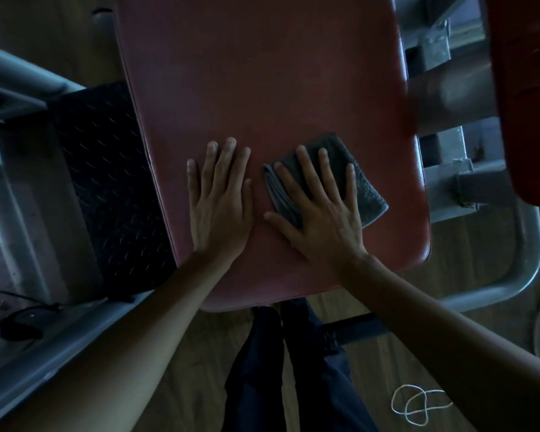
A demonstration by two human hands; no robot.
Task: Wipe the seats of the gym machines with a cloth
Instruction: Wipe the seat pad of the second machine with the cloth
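Observation:
A dull red padded seat (262, 82) of a gym machine fills the middle of the view. A folded grey cloth (365, 188) lies on its near right part. My right hand (321, 213) presses flat on the cloth with straight, spread fingers. My left hand (220, 201) rests flat on the bare seat just left of the cloth, fingers straight and close together. Both hands are near the seat's front edge.
Grey metal frame bars (487, 182) run along the right of the seat, and a second red pad (524, 88) stands at the far right. A black tread plate (113, 188) and grey beams lie to the left. A white cord loop (418, 403) lies on the wooden floor.

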